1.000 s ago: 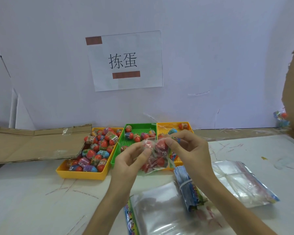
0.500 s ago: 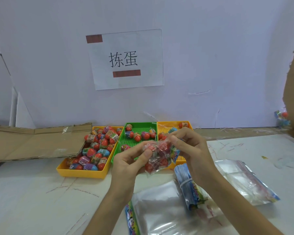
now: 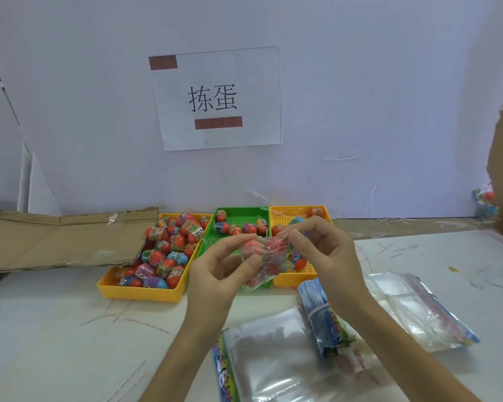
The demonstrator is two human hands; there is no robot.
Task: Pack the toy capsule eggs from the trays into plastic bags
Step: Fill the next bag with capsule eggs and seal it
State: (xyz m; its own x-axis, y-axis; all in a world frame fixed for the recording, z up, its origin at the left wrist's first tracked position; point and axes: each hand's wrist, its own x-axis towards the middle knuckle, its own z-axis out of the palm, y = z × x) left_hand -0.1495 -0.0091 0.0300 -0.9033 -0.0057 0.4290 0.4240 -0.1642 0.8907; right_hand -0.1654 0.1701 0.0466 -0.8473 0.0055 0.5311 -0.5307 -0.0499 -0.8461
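plastic bag (image 3: 266, 274) of toy capsule eggs (image 3: 251, 246) is held up in front of the green tray (image 3: 238, 213), pinched near its mouth by the left hand (image 3: 215, 277) and right hand (image 3: 320, 250) — it looks light, slick and floppy, the hard eggs free to shift, so the top edge seems the best hold. underneath, a scuffed white table (image 3: 55, 329) carries flat empty bags (image 3: 273, 358) — white wall (image 3: 360, 82) behind, cardboard (image 3: 55, 242) at the left.
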